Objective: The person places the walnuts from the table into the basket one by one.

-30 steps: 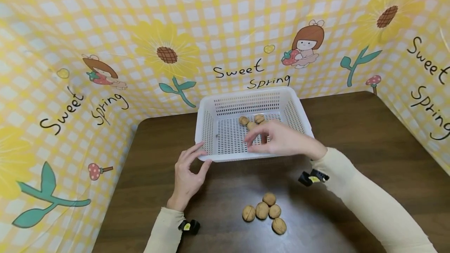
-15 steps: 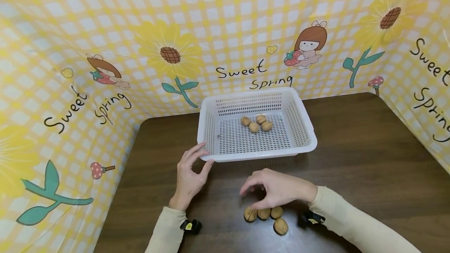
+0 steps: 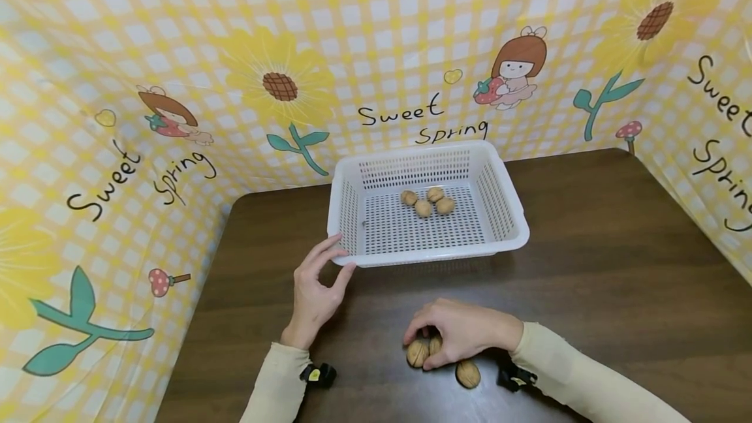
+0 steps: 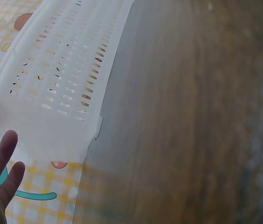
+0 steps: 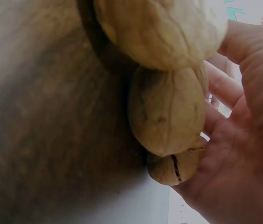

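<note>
In the head view my left hand point(image 3: 315, 299) holds the near left corner of a white perforated plastic basket point(image 3: 423, 255), fingers over its side rim and thumb at the front. My right hand point(image 3: 464, 328) is low over a cluster of walnuts point(image 3: 418, 353) on the table, its fingers and thumb curled round some of them and hiding part of the group. In the right wrist view, walnuts point(image 5: 166, 112) lie against the fingers point(image 5: 222, 84). One walnut point(image 3: 468, 374) sits apart, beside the right hand. Several walnuts point(image 3: 423, 207) lie inside the basket.
The dark brown wooden table point(image 3: 593, 247) extends on both sides of the basket. A yellow checked cloth point(image 3: 405, 38) with flowers and lettering hangs behind and at the sides, close to the basket's back edge. Black wrist cameras point(image 3: 319, 375) are strapped on both sleeves.
My right hand has moved out of the basket, back toward me and down onto the walnuts on the table. The left hand has stayed at the basket's corner.
</note>
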A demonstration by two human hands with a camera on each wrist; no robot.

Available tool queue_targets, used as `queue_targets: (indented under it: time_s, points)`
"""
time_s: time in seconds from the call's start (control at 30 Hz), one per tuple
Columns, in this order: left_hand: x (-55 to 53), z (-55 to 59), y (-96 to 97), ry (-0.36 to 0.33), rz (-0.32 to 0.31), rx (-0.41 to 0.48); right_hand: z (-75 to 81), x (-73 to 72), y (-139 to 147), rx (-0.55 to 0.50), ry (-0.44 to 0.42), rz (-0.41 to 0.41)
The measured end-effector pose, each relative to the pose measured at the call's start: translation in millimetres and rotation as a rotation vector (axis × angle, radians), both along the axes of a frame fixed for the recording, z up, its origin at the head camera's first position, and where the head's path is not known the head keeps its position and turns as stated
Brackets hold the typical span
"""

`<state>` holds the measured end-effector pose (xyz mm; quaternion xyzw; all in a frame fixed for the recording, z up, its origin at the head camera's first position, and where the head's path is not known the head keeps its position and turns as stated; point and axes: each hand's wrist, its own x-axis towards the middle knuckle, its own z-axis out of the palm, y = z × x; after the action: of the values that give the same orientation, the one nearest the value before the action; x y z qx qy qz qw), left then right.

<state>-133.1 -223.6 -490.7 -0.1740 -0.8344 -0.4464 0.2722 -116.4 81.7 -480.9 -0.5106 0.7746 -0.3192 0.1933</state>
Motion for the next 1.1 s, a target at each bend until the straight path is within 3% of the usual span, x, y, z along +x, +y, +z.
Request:
queue_targets:
  time_s: [0.33, 0.6, 0.77, 0.93, 1.1]
  points:
    - [0.2, 1.6, 0.3, -0.011, 0.003, 0.001, -6.4, 0.7, -3.1, -0.062, 0.009, 0.008]
    - [0.0, 1.0, 0.7, -0.026, 0.003, 0.006, -1.8, 2.0, -4.1, -0.151, -0.002, 0.026]
    - [0.5, 2.3, 0.9, -0.021, 0.001, 0.006, 4.6, 0.6, -3.6, -0.207, 0.018, 0.057]
    - [0.9, 2.5, 0.9, -0.025, 0.003, 0.005, 17.1, -2.9, -0.2, -0.241, -0.032, 0.066]
    - [1.4, 2.5, 1.1, -0.033, 0.008, 0.0, 31.5, -8.4, 4.2, -0.264, -0.09, 0.022]
